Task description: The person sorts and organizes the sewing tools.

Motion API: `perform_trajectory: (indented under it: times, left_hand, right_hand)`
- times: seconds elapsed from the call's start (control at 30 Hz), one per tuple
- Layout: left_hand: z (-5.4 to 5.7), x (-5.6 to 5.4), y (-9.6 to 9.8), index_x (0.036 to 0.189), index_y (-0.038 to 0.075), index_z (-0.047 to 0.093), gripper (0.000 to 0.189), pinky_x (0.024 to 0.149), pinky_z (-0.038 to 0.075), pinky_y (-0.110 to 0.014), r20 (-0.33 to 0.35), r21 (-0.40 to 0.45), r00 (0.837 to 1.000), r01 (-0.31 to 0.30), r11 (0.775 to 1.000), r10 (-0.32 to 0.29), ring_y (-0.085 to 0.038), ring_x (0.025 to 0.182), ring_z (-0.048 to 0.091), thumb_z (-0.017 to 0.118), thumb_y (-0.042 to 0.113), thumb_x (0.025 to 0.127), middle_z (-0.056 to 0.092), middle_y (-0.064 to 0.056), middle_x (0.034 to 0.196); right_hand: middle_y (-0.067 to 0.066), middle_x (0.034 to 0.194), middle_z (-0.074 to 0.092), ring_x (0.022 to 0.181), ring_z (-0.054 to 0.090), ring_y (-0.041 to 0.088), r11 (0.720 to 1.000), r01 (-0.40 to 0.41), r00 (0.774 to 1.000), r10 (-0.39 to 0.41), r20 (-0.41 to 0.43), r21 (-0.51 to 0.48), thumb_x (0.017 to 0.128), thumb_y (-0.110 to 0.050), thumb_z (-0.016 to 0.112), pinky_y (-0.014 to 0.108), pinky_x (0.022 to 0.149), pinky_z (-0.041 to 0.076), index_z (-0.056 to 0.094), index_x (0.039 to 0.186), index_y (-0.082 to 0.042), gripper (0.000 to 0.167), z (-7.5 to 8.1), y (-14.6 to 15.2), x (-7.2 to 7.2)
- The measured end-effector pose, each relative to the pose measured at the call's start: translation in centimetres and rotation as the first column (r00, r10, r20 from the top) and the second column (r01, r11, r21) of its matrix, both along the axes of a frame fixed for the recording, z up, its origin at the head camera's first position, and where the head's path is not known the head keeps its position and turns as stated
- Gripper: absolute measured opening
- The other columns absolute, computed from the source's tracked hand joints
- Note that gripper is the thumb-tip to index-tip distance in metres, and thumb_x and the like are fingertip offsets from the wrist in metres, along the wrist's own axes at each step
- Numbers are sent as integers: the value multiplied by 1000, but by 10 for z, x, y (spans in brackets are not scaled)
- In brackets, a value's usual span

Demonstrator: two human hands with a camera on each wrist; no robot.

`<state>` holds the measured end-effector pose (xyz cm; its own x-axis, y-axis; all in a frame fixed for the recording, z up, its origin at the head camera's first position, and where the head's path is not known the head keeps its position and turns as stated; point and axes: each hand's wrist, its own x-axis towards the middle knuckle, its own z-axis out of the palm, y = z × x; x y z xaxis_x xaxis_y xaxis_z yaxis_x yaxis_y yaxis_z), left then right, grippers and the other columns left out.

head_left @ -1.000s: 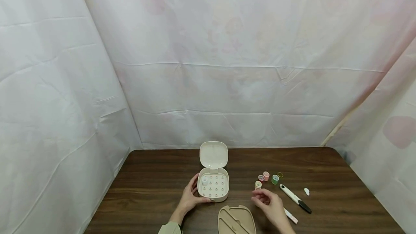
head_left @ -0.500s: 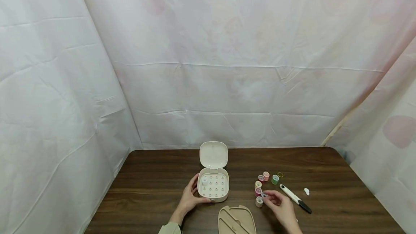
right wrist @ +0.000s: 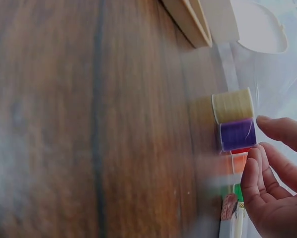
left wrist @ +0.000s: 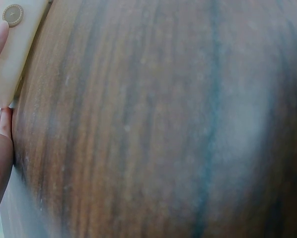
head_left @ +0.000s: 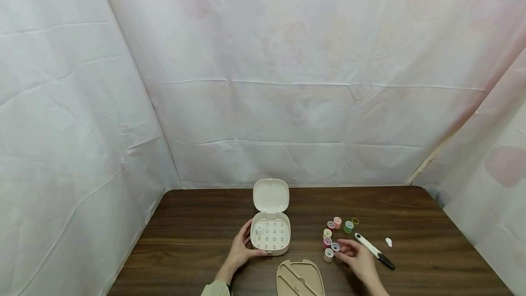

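My left hand (head_left: 241,251) grips the front left corner of an open cream sewing box (head_left: 283,251), thumb at its front and fingers along its left side. Rows of small pegs fill the box, and a white thread spool (head_left: 260,228) sits on the back left one. In the left wrist view a round button (left wrist: 12,15) shows on the box front beside my thumb. My right hand (head_left: 358,261) is at a purple thread spool (right wrist: 237,135), thumb and fingertips right at its upper end. A pale yellow spool (right wrist: 233,105) stands beside it.
Several more spools, including a pink one (head_left: 337,223) and a green one (head_left: 349,227), stand behind the purple one. A white and black slim tool (head_left: 374,251) lies right, near a small white piece (head_left: 388,242). A tan slotted tray (head_left: 300,279) lies in front.
My right hand has moved down and right from above the spools to the purple spool's right side, uncovering the spools beneath. My left hand and the box have stayed put.
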<state>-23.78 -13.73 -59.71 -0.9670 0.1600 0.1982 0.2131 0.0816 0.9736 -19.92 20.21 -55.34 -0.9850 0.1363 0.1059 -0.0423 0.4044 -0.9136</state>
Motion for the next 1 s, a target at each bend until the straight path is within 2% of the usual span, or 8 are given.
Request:
perform_trajectory:
  times: [0.27,0.6,0.83,1.0]
  left_hand:
    - [2,0,1,138,0,23,105,98,32,-32,6,-10,1000,1,1000,-1,-33,125,29,84,9,53,29,-21,138]
    - [2,0,1,138,-1,23,106,97,33,-28,-2,-11,1000,3,1000,-3,-32,125,29,85,10,53,29,-20,138]
    - [4,0,0,138,-1,23,105,98,32,-34,7,-1,1000,5,1000,-5,-33,124,30,84,7,53,29,-21,138]
    - [16,6,2,136,-6,22,104,98,29,-44,7,21,1000,18,1000,-18,-39,124,28,83,2,53,27,-27,137]
  right_hand:
    - [7,70,60,55,51,6,999,-13,999,11,44,52,63,5,75,20,47,44,65,94,7,33,-5,3,-7]
    - [4,68,59,56,50,6,995,-28,999,24,43,92,63,6,74,19,48,43,67,89,4,28,-6,4,-10]
    - [3,67,59,55,50,5,996,-23,999,20,36,83,63,5,74,19,49,43,67,88,3,26,-9,4,-11]
    - [2,67,59,55,51,4,996,-10,1000,9,15,87,63,3,76,19,49,44,67,88,3,26,-7,5,-9]
